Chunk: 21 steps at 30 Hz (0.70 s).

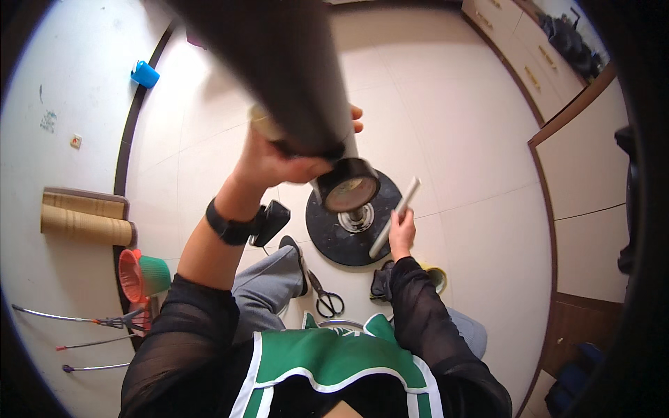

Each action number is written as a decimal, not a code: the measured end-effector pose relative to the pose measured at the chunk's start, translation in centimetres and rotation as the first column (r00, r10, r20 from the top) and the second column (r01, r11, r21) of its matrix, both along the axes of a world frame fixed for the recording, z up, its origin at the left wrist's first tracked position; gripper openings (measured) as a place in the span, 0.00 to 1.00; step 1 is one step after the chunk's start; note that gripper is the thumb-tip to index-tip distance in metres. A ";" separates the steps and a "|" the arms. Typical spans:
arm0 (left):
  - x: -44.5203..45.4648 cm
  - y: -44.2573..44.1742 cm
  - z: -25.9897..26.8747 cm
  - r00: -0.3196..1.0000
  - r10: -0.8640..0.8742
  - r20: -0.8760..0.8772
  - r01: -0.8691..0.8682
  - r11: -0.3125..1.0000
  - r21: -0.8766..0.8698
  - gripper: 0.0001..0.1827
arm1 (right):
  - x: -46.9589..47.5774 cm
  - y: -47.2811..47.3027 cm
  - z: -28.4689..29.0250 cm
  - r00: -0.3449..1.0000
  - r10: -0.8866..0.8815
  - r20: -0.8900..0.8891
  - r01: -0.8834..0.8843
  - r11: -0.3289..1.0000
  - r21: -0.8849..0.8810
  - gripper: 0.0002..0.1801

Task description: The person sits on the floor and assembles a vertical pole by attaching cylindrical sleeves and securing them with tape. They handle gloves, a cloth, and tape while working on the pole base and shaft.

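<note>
My left hand (261, 162) is wrapped around a large, blurred dark cylinder (277, 62) that rises close to the camera; its fingertips show past the far side. A pale, rounded thing (265, 123) shows by that hand, too blurred to name. Just below the thumb is a black ring (347, 185) like a tape roll; I cannot tell whether it is around the post. Beneath it, a short metal post (356, 215) stands on a round black base (334, 237). My right hand (402, 235) grips a thin whitish rod (380, 241), slanted over the base's right side.
Scissors (326, 300) with black handles lie on the floor between my legs. By my right forearm are a black cloth-like item (382, 282) and a yellow roll (436, 277). Baskets (154, 275), a rolled mat (86, 224) and a blue bin (145, 74) line the left wall; cabinets (580, 157) stand right.
</note>
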<state>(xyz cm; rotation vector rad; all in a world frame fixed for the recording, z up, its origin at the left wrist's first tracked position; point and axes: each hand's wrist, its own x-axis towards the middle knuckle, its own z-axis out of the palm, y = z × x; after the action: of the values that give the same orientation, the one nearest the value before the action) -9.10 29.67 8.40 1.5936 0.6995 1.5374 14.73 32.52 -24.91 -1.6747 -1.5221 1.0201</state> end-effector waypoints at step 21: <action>0.4 -0.6 1.6 0.961 0.226 -0.162 -0.229 0.974 0.006 0.26 | -4.0 2.9 29.0 0.766 0.642 -0.033 -0.472 0.597 0.648 0.24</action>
<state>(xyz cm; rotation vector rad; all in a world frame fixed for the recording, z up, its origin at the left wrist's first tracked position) -8.67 29.12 10.02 1.6880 1.0110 1.5725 10.76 35.46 4.08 -0.5607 -1.9712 0.8550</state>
